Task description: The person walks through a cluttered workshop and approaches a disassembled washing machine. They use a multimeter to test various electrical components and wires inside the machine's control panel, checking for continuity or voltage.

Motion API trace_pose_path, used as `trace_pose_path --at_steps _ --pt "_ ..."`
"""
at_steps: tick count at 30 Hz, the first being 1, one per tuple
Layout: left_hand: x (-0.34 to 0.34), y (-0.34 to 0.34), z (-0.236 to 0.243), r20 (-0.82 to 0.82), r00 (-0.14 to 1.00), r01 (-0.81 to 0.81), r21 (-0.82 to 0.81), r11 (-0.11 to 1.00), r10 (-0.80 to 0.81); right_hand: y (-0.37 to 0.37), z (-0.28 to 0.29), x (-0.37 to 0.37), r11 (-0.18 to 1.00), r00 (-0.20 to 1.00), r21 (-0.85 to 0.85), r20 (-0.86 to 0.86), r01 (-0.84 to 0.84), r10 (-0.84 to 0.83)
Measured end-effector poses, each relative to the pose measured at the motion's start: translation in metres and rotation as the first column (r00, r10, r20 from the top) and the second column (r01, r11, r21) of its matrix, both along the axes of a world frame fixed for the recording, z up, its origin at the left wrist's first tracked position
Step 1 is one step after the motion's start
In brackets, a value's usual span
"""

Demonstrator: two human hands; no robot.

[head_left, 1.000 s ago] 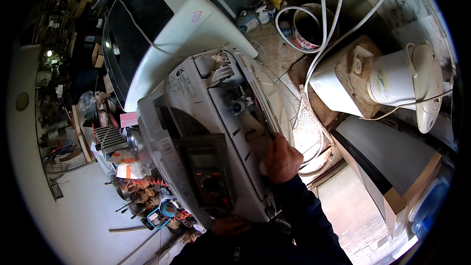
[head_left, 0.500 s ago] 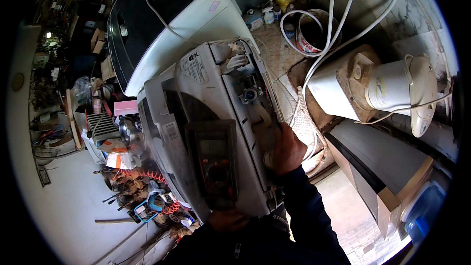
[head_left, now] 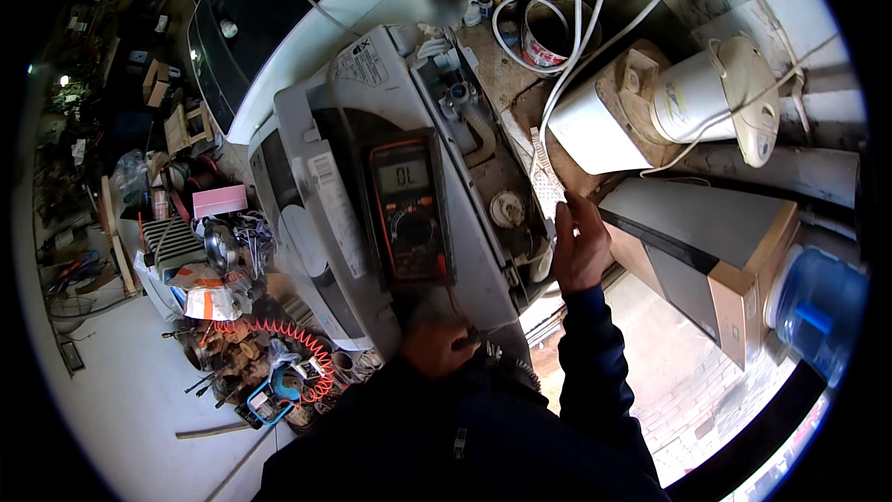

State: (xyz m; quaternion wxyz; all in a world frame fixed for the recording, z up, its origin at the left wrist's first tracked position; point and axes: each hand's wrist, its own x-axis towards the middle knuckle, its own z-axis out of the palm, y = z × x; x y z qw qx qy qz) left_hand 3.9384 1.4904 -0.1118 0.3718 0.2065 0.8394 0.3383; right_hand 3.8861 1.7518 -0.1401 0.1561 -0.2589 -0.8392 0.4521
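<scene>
A dusty grey washing machine [head_left: 376, 98] is before me, its open side showing a valve, a ribbed hose [head_left: 481, 135] and a round white part [head_left: 507, 209]. On its casing rests a multimeter [head_left: 406, 209] in an orange-and-black case, its display showing characters. A red test lead [head_left: 453, 296] runs from the meter down to my left hand [head_left: 435, 349], whose fingers are closed round its dark end. My right hand [head_left: 583, 246] is beside the machine's open edge, fingertips pinched together. Whatever lies between them is too small to make out.
A second white appliance with a dark top [head_left: 265, 19] stands behind. To the right are a bucket [head_left: 548, 33], white hoses, a white-and-brown appliance [head_left: 604, 121], a large box [head_left: 706, 232] and a blue water bottle [head_left: 818, 307]. Tools and a red coiled hose [head_left: 321, 363] clutter the left.
My right hand has come off the machine's rim and now pinches beside it. My left hand has become clearer, with the red lead visible. The meter's display is now readable; the whole view has shifted.
</scene>
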Motion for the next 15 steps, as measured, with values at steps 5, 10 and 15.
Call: trace_pose_path --at_steps 5,10,15 --pt "0.001 -0.003 0.003 0.042 0.998 0.057 -0.034 0.998 -0.056 -0.03 0.02 0.098 0.998 0.994 -0.024 0.099 0.055 -0.052" --pt "0.006 -0.006 -0.006 -0.088 0.994 0.067 0.027 0.997 -0.064 -0.088 0.028 0.171 0.968 0.968 -0.211 0.235 0.134 -0.083" --pt "0.018 -0.014 -0.001 -0.033 0.996 0.084 0.124 0.989 -0.081 -0.142 0.035 0.207 0.84 0.963 -0.528 0.267 0.123 0.026"
